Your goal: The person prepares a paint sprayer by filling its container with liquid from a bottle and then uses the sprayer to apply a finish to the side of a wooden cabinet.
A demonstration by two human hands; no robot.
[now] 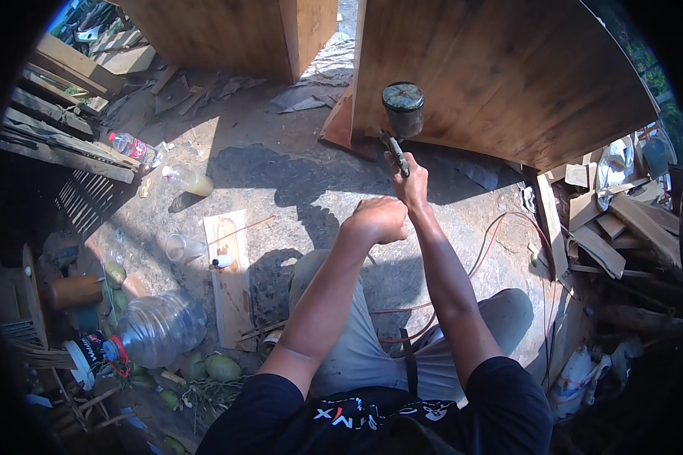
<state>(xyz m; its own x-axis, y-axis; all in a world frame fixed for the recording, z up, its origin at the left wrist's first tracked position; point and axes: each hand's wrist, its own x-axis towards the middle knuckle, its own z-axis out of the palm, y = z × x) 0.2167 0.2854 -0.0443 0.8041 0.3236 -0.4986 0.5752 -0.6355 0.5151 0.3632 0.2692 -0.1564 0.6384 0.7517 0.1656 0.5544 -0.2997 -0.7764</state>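
Observation:
My right hand (412, 183) is wrapped round the handle of a spray gun (394, 145) with a round, paint-stained cup (404, 114) on top. The gun points away from me, close to the lower part of a brown wooden panel (501, 72) that stands upright. Just left of the right wrist, my left hand (381, 218) is closed with its back toward me. Whatever its fingers hold, if anything, is hidden. A thin red hose (484, 250) loops across the ground on the right and passes near my legs.
Another wooden panel (220, 38) stands at the far left. On the left are a yellowish bottle (188, 181), a red-capped bottle (133, 147), a clear cup (184, 248), a stained board (231, 303) and a large clear jug (163, 327). Scrap wood (641, 227) piles up at right.

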